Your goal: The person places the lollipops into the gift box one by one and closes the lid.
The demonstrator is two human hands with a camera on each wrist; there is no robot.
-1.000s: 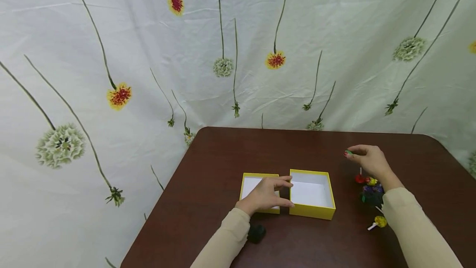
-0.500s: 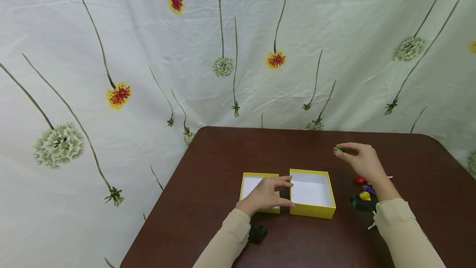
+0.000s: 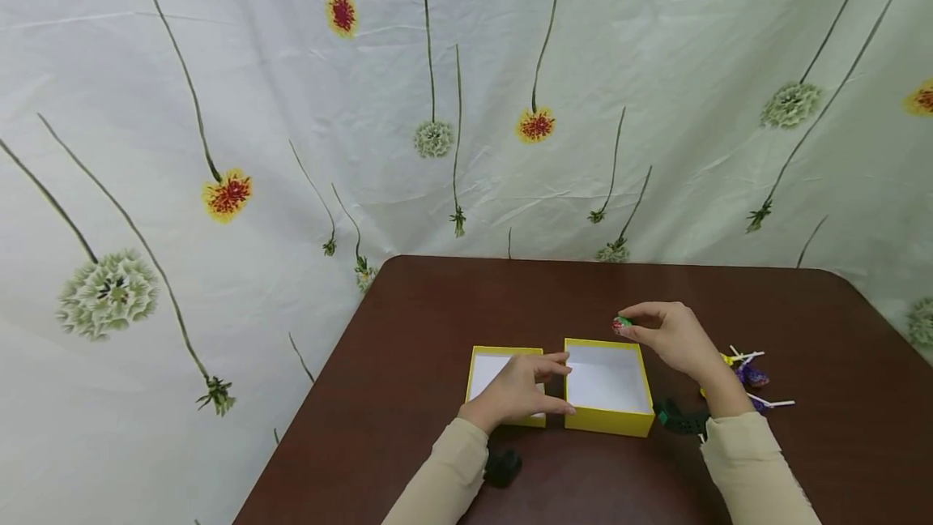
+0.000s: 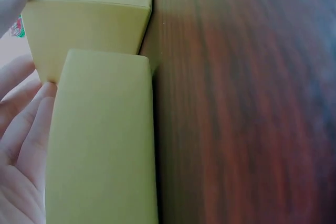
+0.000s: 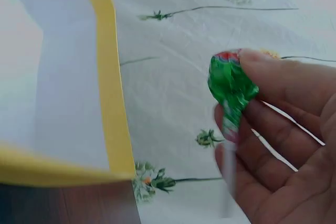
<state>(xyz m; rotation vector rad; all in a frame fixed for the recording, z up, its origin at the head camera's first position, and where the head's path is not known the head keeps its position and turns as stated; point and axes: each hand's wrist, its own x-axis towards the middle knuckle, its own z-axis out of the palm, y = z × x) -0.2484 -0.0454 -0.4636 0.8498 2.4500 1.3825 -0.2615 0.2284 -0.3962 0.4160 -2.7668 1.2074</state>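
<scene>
Lollipop: I see it held up near the far right corner of the box, not touching it. Its wrapper point(image 5: 229, 80) is green with some red.
Right hand point(image 3: 676, 339): the fingers pinch the round candy end, maybe because it is easier to hold than the thin stick.
Left hand point(image 3: 516, 386): thumb and fingers are spread apart along the left side of the yellow box point(image 3: 608, 421), I guess so it does not slide.
Other box point(image 3: 487, 369): it sits on the tabletop point(image 3: 415, 383), partly under the left hand. It could be the lid, but I can't tell.
Candy pile: a purple lollipop point(image 3: 754, 377) and others lie close to the right arm, maybe for easy reach. The arm hides some, so I can't count them.
Hard to see: the stick's end is blurry to me, and the left wrist view cuts off part of that hand.
</scene>
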